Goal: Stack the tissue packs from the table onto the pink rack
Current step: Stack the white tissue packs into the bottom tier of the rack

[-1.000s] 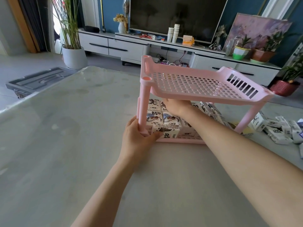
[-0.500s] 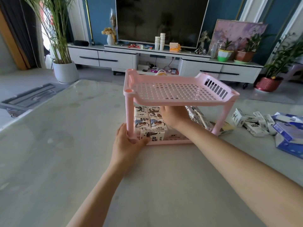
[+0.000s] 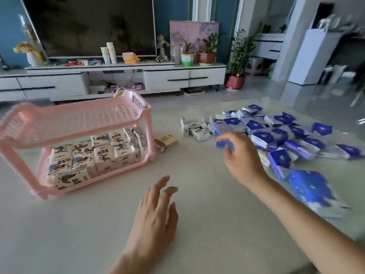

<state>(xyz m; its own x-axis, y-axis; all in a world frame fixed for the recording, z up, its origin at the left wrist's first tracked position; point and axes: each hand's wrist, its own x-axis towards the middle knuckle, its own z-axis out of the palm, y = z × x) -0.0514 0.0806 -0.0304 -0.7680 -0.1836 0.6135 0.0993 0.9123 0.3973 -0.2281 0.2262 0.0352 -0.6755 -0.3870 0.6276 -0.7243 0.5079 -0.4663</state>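
**Picking up the next pack for the upper shelf**

Nearest you, your left hand (image 3: 156, 210) hovers flat above the desk (image 3: 197, 234), grip released, fingers straight. Farther out, your right hand (image 3: 244, 158) is at the near edge of the blue tissue packs (image 3: 296, 133), fingers curled over one blue pack (image 3: 225, 144). Blur hides whether the grip has closed on it.

To the left, the pink rack (image 3: 79, 120) stands on the desk, its lower shelf filled with white printed packs (image 3: 102, 155) and its upper shelf bare.

You appear to be mid-pickup. Next, secure one pack, carry it left and lay it flat on the upper shelf.
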